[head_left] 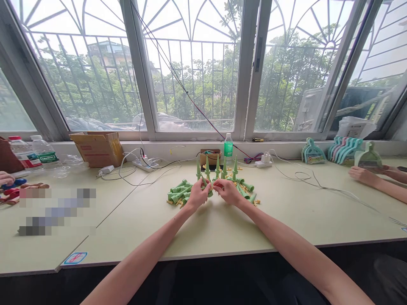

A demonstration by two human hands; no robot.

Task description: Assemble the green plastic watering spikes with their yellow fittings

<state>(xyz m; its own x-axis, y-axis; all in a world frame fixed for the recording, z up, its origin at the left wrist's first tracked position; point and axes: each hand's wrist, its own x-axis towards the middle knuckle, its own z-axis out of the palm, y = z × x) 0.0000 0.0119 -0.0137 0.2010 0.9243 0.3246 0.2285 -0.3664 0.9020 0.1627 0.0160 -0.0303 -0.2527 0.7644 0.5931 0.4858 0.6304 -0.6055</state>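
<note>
My left hand (197, 195) and my right hand (227, 191) meet over the middle of the pale table (203, 228), fingers curled. The left hand grips a green plastic cone piece (209, 191); the right hand pinches a small yellow part (216, 186) against it. A heap of green cone pieces (178, 192) lies to the left of my hands, and more green pieces (247, 186) with small yellow parts lie to the right. Several green cones (217, 167) stand upright in a row just behind my hands.
Behind the row stand a small cardboard box (210, 156) and a green-labelled bottle (228, 147). A larger carton (98, 148), power strips (145, 163) and cables lie along the windowsill. Another person's hand (361, 174) rests at the right by coloured dustpans (345, 149); water bottles (32, 151) stand far left.
</note>
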